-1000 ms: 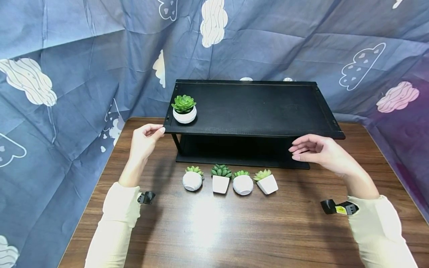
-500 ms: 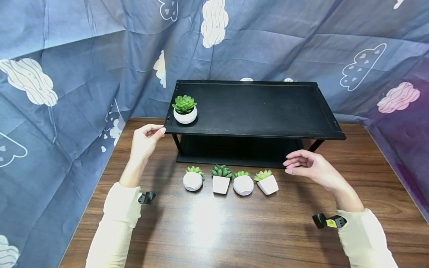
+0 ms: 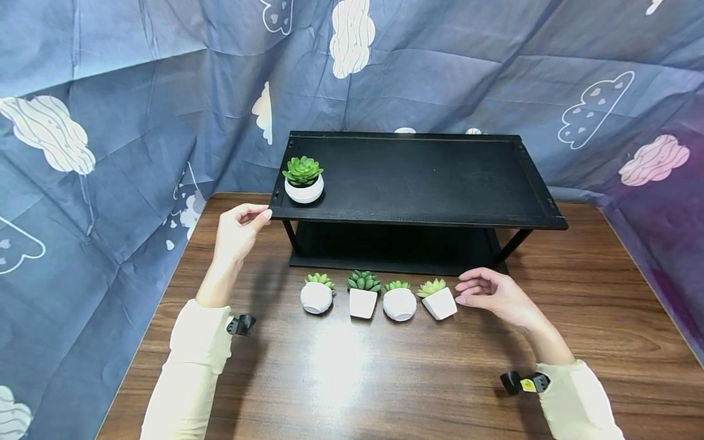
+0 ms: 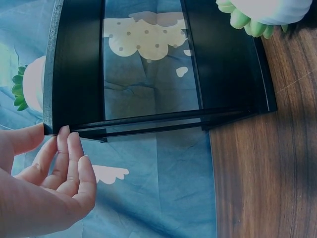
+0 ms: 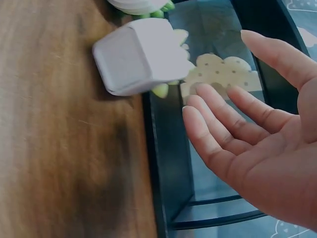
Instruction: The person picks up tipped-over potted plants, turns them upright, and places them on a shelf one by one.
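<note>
My left hand [image 3: 235, 235] pinches the front left corner of a black two-tier shelf [image 3: 418, 177], thumb above and fingers below its top board, as the left wrist view [image 4: 59, 178] shows. A green succulent in a round white pot [image 3: 304, 190] stands on the top board, near that corner. My right hand [image 3: 497, 296] is beside a pale-green succulent in a square white pot [image 3: 441, 304]. Its fingers are loosely bent, and they hold nothing. In the right wrist view, that square pot [image 5: 131, 57] lies tilted, just beyond the fingertips.
Left of the square pot, in a row before the shelf, are a round-potted succulent [image 3: 399, 304], a dark-green one in a square pot [image 3: 363, 304] and another round-potted one [image 3: 316, 297]. All rest on a wooden table [image 3: 418, 379]. A blue cloud-patterned cloth [image 3: 440, 73] hangs behind.
My right hand has come down and left from the shelf's front right edge to the rightmost small succulent. My left hand keeps its place at the shelf corner.
</note>
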Motion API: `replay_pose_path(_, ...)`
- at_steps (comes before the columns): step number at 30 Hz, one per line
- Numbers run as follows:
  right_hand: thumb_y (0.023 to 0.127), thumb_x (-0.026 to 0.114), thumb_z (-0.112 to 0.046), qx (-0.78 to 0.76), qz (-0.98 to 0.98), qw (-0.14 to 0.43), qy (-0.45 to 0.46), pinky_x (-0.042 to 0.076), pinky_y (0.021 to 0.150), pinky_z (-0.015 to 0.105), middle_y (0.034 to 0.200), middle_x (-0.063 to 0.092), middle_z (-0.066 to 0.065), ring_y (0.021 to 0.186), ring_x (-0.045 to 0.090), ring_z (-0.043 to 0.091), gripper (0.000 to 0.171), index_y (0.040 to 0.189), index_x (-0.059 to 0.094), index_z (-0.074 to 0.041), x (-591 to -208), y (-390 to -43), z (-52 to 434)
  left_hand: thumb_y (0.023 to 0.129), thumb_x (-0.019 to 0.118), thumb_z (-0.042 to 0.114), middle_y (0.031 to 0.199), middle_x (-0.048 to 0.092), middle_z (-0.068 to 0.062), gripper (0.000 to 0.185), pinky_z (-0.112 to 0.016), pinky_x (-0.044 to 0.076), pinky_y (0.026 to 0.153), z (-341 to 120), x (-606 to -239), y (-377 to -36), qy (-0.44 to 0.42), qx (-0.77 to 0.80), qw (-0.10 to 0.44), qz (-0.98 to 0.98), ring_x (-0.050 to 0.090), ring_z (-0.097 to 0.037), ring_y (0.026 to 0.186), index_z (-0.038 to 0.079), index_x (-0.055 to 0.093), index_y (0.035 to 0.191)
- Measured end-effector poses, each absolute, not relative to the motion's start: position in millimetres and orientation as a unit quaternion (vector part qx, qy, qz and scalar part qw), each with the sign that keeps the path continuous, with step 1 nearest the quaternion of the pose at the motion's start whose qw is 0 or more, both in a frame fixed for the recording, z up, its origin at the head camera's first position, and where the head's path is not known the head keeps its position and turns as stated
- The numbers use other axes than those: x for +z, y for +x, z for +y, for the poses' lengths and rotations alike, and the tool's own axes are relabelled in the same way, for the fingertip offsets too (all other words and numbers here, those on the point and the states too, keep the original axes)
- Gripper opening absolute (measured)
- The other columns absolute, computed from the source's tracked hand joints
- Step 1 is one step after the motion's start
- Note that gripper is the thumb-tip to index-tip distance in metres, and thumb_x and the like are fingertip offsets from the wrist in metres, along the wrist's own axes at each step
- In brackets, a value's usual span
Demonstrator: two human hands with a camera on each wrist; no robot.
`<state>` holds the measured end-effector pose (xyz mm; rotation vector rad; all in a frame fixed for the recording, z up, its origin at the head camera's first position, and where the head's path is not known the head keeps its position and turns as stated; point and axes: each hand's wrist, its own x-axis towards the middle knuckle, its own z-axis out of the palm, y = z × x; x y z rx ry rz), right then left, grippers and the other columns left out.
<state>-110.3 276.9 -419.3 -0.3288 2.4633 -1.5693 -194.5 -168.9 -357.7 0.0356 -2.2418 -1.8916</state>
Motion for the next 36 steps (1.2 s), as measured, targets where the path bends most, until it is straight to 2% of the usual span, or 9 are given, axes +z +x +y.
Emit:
replay_pose_path(3, 0.08, 0.069, -0.004, -0.529, 0.836, 0.095, -0.108, 0.048, 0.07, 0.02, 0.1, 0.059, 0.026, 0.084, 0.061, 0.015, 0.038, 0.11, 0.051, 0.011, -424.2, -108.3, 272.8, 0.084, 0.063, 0.001, 0.074, 0.061, 0.013, 0.024, -0.015, 0.045, 0.07, -168.7, -357.9, -194.5, 0.012, -0.645, 0.105, -0.757, 0.061, -0.004, 0.067, -0.015, 0.06, 0.102)
replay_pose_path(13, 0.075, 0.073, -0.004, -0.509, 0.854, 0.068, -0.078, 0.047, 0.065, 0.02, 0.096, 0.058, 0.021, 0.077, 0.057, 0.008, 0.04, 0.106, 0.053, 0.01, -441.1, -104.8, 259.7, 0.084, 0.062, 0.001, 0.076, 0.063, 0.009, 0.022, -0.016, 0.045, 0.07, -169.5, -360.4, -196.4, 0.015, -0.642, 0.108, -0.759, 0.061, -0.007, 0.068, -0.014, 0.061, 0.1)
replay_pose_path(24, 0.072, 0.077, -0.011, -0.462, 0.885, 0.049, -0.02, 0.042, 0.066, 0.022, 0.093, 0.055, 0.015, 0.083, 0.051, 0.025, 0.045, 0.106, 0.051, 0.005, -445.8, -103.4, 245.6, 0.084, 0.063, 0.001, 0.075, 0.064, 0.005, 0.022, -0.016, 0.045, 0.069, -168.5, -360.2, -196.3, 0.01, -0.645, 0.115, -0.756, 0.06, -0.004, 0.065, -0.014, 0.061, 0.099)
replay_pose_path(30, 0.069, 0.079, -0.012, -0.453, 0.891, 0.041, 0.008, 0.04, 0.065, 0.021, 0.093, 0.052, 0.014, 0.082, 0.048, 0.023, 0.049, 0.104, 0.048, 0.004, -449.3, -102.4, 240.2, 0.084, 0.063, 0.002, 0.072, 0.062, 0.009, 0.023, -0.015, 0.044, 0.068, -169.0, -359.8, -196.2, 0.013, -0.644, 0.113, -0.756, 0.061, -0.006, 0.066, -0.014, 0.061, 0.1)
replay_pose_path(36, 0.069, 0.079, -0.014, -0.427, 0.904, 0.031, 0.012, 0.037, 0.062, 0.022, 0.088, 0.05, 0.012, 0.078, 0.046, 0.021, 0.049, 0.1, 0.046, 0.002, -454.1, -103.0, 236.0, 0.084, 0.063, 0.002, 0.074, 0.064, 0.006, 0.022, -0.015, 0.044, 0.068, -168.8, -358.8, -195.4, 0.011, -0.644, 0.114, -0.757, 0.06, -0.004, 0.065, -0.014, 0.062, 0.1)
